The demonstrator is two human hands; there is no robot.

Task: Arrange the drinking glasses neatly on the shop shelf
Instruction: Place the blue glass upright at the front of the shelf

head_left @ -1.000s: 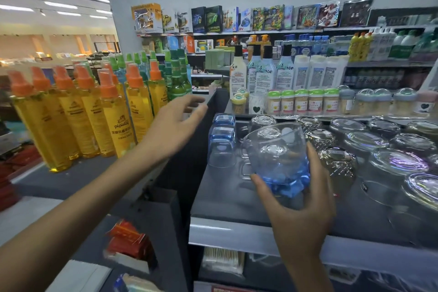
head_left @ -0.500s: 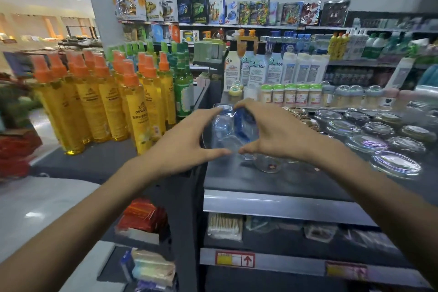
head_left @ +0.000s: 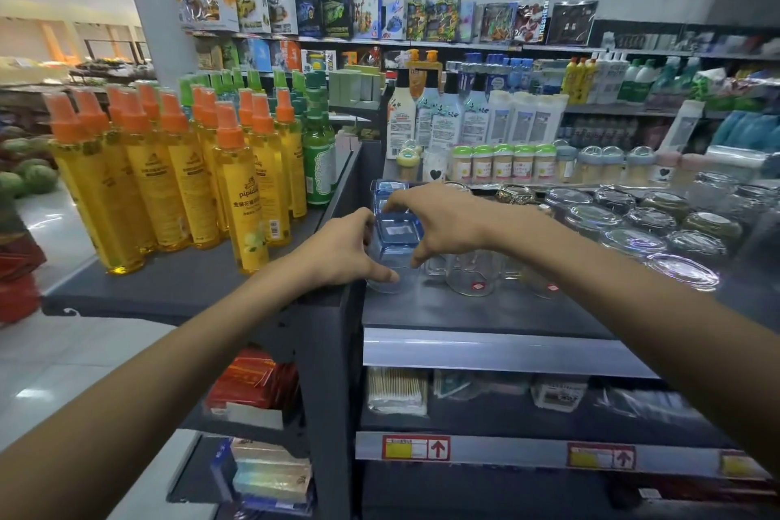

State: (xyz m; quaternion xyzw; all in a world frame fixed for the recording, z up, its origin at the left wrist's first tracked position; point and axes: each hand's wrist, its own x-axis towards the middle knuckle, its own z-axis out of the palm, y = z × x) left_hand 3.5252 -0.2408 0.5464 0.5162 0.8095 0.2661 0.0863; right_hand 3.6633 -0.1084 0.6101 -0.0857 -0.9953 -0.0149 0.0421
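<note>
"Looking through the head view, what is gripped by the two hands?"

"A blue glass (head_left: 396,234) is gripped from both sides. It is turned upside down, and a small label is seen on the upturned base."

"How are the fingers placed?"

"The left hand (head_left: 337,251) is curled round the glass's left side, with the thumb laid across its lower front. The right hand (head_left: 443,220) is arched over the top, its fingers (head_left: 394,205) hooked behind the base and the thumb pressed down at the right front."

"Where is the glass found?"

"It is held at the front left corner of the grey shelf (head_left: 464,315), at the head of a row of other blue glasses (head_left: 390,187). Whether its rim is fully down on the shelf cannot be told. Clear mugs (head_left: 470,274) are placed just beside it on the right, and inverted clear glasses (head_left: 633,241) are ranged farther right. Yellow bottles (head_left: 245,198) with orange caps are lined up on the neighbouring shelf to the left, apart from the glass."
</note>
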